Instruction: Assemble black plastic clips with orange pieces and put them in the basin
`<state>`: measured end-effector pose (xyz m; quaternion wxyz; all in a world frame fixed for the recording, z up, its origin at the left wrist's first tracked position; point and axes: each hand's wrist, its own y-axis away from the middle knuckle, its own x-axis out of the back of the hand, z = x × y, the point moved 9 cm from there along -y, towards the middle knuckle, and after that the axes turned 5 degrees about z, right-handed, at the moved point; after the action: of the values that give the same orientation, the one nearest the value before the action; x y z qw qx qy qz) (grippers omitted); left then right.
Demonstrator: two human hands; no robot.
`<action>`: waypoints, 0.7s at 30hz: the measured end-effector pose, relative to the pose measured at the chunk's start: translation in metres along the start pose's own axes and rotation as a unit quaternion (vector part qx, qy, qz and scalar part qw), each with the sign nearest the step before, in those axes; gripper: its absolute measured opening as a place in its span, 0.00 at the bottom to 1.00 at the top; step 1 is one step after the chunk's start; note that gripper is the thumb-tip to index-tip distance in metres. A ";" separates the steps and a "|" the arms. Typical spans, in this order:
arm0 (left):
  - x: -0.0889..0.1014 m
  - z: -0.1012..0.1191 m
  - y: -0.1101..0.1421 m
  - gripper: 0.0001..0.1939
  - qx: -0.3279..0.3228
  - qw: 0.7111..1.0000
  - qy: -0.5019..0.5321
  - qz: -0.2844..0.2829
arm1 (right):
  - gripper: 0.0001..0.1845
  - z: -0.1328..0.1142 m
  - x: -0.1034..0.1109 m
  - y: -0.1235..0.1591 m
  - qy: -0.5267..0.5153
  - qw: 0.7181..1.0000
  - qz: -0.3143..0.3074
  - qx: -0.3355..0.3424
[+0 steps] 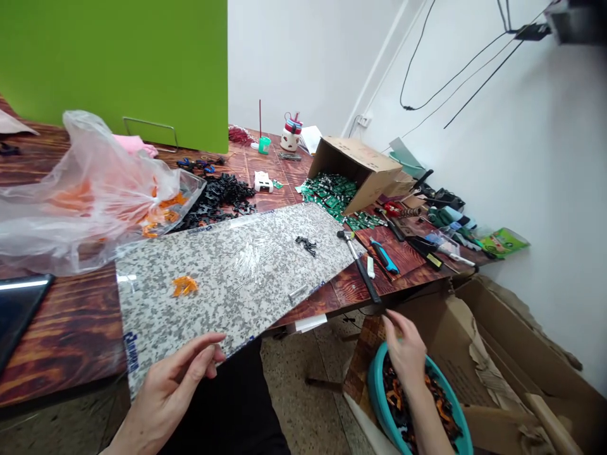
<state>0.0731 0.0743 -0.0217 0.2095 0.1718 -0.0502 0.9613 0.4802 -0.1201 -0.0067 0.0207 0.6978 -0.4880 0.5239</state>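
Observation:
My left hand [173, 379] is at the near edge of the speckled grey board [213, 309], palm inward. Its fingers bend loosely, thumb and index tips apart, and nothing shows between them. My right hand [406, 351] is above a teal basin [377, 379] of black and orange plastic parts. Its fingertips close at the end of the black handle of a small hammer [364, 270]; the hammer's head lies over the board's right edge. On the board lie thin metal pins [253, 256], orange clips [184, 285], black clips [307, 245] and a small clear rod [298, 292].
Green circuit boards [332, 193] spill from a tipped cardboard box [365, 167]. Black parts [218, 196] are heaped behind the board, beside a plastic bag [99, 196] of orange parts. A blue-handled cutter [384, 256] lies right. A large open carton [512, 341] stands by the basin.

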 end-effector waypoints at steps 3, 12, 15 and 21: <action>0.002 -0.008 0.000 0.18 0.023 0.999 0.027 -0.001 | 0.21 -0.083 -0.056 -0.041 -0.048 0.994 -0.060 0.077; 0.005 -0.027 0.003 0.20 0.068 0.991 0.109 0.032 | 0.07 -0.175 -0.138 -0.096 -0.017 0.979 -0.163 0.123; 0.005 -0.027 0.004 0.18 0.072 0.989 0.128 0.036 | 0.07 -0.182 -0.120 -0.095 -0.023 0.973 -0.174 0.151; -0.009 -0.003 0.001 0.21 0.096 0.969 0.228 0.023 | 0.08 -0.235 -0.061 -0.049 -0.128 0.920 -0.251 0.272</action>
<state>0.0791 0.0707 -0.0279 0.1754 -0.0333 0.0876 0.9800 0.3492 0.0729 0.0768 -0.1018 0.8374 -0.1345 0.5199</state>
